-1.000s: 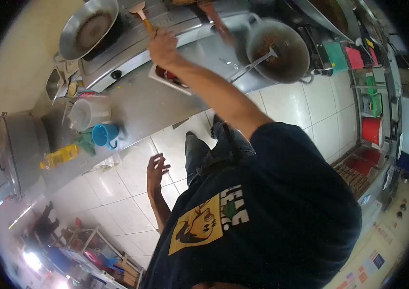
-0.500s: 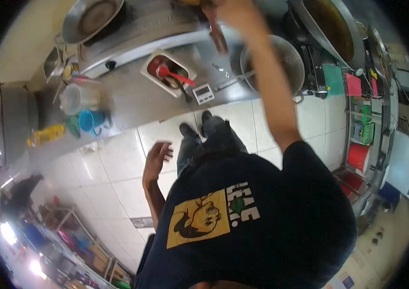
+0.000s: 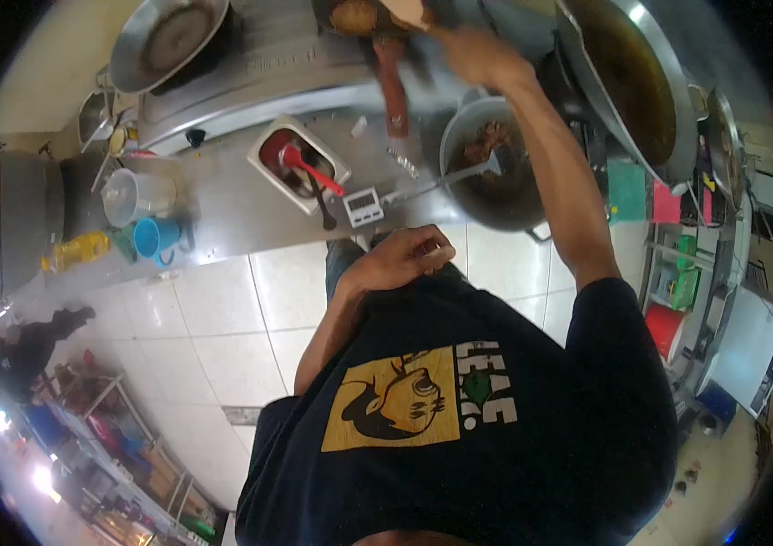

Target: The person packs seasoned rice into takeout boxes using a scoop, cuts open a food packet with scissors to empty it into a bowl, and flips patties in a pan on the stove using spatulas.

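My right hand [image 3: 486, 62] is closed round the handle of a wooden spatula [image 3: 407, 11]. The spatula's blade is over a small dark frying pan [image 3: 323, 14] at the stove's near side, beside a browned food patty [image 3: 354, 16] lying in it. The pan's reddish-brown handle [image 3: 393, 100] points toward me. My left hand [image 3: 400, 257] hovers before my waist at the counter edge, its fingers loosely bent, with nothing visible in it. Nearest to it on the counter are a white digital timer [image 3: 364, 207] and a metal pot [image 3: 459, 123] holding dark meat pieces [image 3: 488, 141] and a long-handled metal spatula [image 3: 473, 170].
A steel container [image 3: 263, 168] of red sauce with red and black utensils stands left of the timer. Further left are a blue mug [image 3: 155, 238], a clear jug [image 3: 136, 196] and a yellow oil bottle [image 3: 77, 252]. Large woks [image 3: 168, 41] flank the stove; one on the right holds oil.
My left hand has risen from my side to in front of my waist. My right hand has come slightly nearer, and the wooden spatula it holds now shows clearly over the pan.
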The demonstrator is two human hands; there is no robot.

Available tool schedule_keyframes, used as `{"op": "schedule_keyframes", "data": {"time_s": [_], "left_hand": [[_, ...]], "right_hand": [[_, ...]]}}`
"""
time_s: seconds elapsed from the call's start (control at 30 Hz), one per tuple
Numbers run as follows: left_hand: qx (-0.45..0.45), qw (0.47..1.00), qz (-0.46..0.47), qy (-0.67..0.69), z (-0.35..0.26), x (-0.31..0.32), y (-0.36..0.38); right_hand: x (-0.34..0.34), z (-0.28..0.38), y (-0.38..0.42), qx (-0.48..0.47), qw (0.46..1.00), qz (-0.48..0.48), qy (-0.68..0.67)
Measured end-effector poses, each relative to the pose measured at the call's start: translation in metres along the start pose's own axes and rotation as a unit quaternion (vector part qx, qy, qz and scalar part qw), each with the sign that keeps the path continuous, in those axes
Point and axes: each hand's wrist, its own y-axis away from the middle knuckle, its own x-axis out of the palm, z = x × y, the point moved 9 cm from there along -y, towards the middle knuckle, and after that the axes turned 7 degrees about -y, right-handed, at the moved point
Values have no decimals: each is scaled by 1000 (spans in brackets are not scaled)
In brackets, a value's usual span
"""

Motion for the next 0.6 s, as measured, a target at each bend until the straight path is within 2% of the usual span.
{"op": "schedule_keyframes", "data": {"time_s": [0.03, 0.07, 0.1, 0.13, 0.17, 0.2, 0.23, 0.3, 0.33, 0.4, 0.47, 0.53, 0.6], "left_hand": [[-39, 998, -43, -2, 5, -11, -4], [-30, 998, -46, -9, 4, -14, -13], [-40, 980, -177, 84, 12, -35, -21], [-44, 936, -301, 179, 24, -56, -23], [-42, 921, -322, 213, 36, -67, -38], [-31, 921, -325, 214, 34, -79, -51], [12, 895, -330, 300, 32, -88, -62], [77, 841, -314, 434, 29, -103, -86], [82, 843, -313, 431, 30, -107, -93], [131, 804, -274, 511, 24, -117, -108], [139, 804, -283, 505, 23, -124, -111], [132, 804, -291, 502, 31, -120, -108], [153, 787, -292, 521, 30, -127, -107]], "right_hand": [[-4, -4, 4, 9, 1000, 11, 15], [-13, -4, 9, 7, 1000, -1, 19], [-17, -1, 14, -17, 1000, 6, 23], [-23, 3, 16, -41, 999, 13, 28], [-38, 12, 21, -44, 998, 0, 37], [-46, 20, 26, -17, 1000, 5, 13], [-49, 25, 29, 12, 1000, 14, -14], [-42, 45, 19, -3, 999, 9, -35], [-37, 55, 14, -16, 998, 7, -59], [-25, 66, 10, -17, 999, 13, -42], [-22, 69, -1, -18, 999, 26, -23], [-6, 62, -7, 3, 995, 96, 0], [-1, 62, -16, -5, 994, 105, 29]]}}
